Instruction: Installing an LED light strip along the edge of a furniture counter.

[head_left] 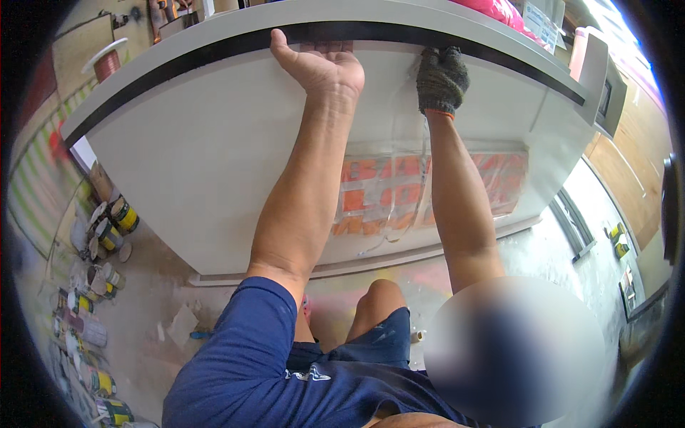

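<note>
My bare left hand is turned palm up at the black strip beneath the white counter's top edge. Its thumb sticks out to the left, and the fingertips are partly hidden in the dark band. To the right, my right hand wears a dark grey knitted glove with an orange cuff. Its fingers are curled against the same strip, and anything inside them is hidden. Clear plastic film hangs down the white front panel below that glove, over a patch with orange lettering.
Several paint cans line the floor at the left. A spool of reddish wire is at the far left. Pink plastic lies on the counter. Scraps of paper lie on the floor, and a plywood sheet stands at the right.
</note>
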